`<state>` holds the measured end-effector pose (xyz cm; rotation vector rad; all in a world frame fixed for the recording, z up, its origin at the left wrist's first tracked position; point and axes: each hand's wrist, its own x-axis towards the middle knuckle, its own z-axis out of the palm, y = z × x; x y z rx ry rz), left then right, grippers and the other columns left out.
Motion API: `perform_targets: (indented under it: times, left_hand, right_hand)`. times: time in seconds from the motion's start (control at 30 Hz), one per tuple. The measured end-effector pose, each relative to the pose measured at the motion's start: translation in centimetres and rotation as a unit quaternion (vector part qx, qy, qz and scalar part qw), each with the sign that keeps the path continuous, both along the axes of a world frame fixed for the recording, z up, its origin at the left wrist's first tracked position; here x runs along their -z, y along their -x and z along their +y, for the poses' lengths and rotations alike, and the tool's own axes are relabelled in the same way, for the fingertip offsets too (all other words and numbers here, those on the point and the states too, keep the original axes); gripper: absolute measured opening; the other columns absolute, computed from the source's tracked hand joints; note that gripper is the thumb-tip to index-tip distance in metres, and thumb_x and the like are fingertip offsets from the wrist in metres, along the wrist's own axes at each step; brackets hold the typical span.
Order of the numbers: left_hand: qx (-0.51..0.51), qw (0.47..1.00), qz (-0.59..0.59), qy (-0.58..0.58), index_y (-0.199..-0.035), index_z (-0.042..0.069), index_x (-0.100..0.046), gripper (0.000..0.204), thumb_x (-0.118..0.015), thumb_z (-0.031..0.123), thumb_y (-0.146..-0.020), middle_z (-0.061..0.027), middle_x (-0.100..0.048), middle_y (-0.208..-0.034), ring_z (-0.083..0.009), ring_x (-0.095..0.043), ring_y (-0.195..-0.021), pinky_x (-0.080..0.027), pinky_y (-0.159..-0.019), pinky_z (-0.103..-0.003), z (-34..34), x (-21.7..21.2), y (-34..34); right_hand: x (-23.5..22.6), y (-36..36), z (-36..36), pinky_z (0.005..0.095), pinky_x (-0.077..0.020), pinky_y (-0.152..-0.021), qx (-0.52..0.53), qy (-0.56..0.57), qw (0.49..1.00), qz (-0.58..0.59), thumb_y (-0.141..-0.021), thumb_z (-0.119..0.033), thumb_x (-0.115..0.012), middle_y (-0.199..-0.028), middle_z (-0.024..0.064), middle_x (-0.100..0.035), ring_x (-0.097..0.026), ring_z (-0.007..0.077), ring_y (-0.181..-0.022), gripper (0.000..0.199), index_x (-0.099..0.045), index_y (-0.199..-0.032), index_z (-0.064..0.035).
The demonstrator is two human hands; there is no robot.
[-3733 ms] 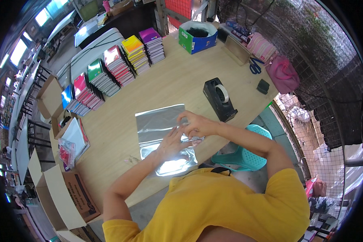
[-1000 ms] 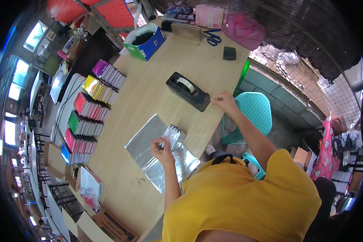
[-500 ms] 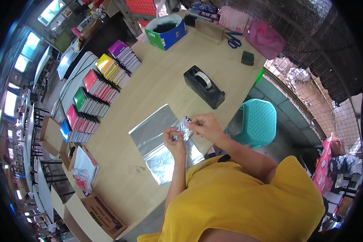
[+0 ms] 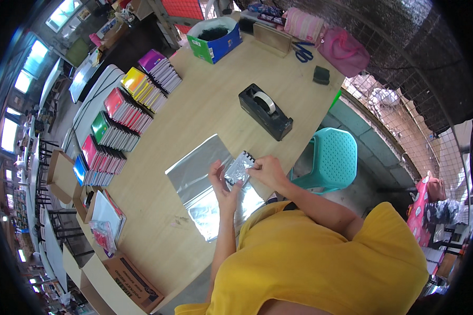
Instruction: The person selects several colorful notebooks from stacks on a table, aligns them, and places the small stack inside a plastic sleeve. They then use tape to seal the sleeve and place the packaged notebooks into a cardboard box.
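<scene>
A small spiral-bound notepad (image 4: 239,167) with shiny clear plastic over it is held between my hands, its coil at the far right edge. My left hand (image 4: 225,191) grips its left and near side, fingers curled around. At its right edge, my right hand (image 4: 269,172) pinches the pad or its wrap; which of the two is hard to tell. Beneath them, a stack of clear plastic bags (image 4: 197,165) lies flat on the table (image 4: 163,173), catching glare at its near end. A black tape dispenser (image 4: 266,114) with a white roll stands beyond my hands.
Several piles of coloured notepads (image 4: 122,113) line the table's left side. Cardboard boxes (image 4: 134,283) sit at the near left. A blue-green box (image 4: 214,43), scissors (image 4: 302,52), a dark sponge (image 4: 321,75) and a pink bag (image 4: 344,52) are along the far edge. A turquoise stool (image 4: 335,157) stands right.
My right hand has shifted slightly right and down. My left fingers have spread around the pad, which now shows more of its face and coil.
</scene>
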<state>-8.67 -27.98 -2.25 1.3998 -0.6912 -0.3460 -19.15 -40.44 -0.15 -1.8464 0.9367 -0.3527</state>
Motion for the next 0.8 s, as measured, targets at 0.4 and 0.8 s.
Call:
perform_targets:
  times: [0.4,0.8]
  left_hand:
    - [0.005,0.993,-0.014,-0.117,-0.107,0.007,-0.073,0.029,-0.065,0.004,-0.079,-0.0137,-0.059,-0.128,-0.0271,-0.054,-0.119,-0.04,-0.101,-0.037,0.1,-1.5,0.6]
    - [0.091,0.984,-0.045,-0.15,-0.094,0.003,-0.073,0.017,-0.065,0.002,-0.079,-0.0154,-0.061,-0.125,-0.0274,-0.053,-0.123,-0.041,-0.1,-0.04,0.3,-0.3,-2.0]
  right_hand:
    - [-3.5,1.8,0.0,0.0243,-0.0372,-0.044,0.039,-0.38,0.919,-0.099,-0.086,-0.017,-0.071,-0.057,0.0017,-0.055,-0.049,0.0067,-0.048,0.023,-0.064,-0.075,0.0012]
    - [6.4,1.2,0.9,0.0308,-0.0428,-0.051,-0.026,-0.011,0.992,-0.126,-0.087,-0.027,-0.073,-0.06,0.0061,-0.055,-0.052,0.0131,-0.054,0.029,-0.062,-0.081,-0.0008]
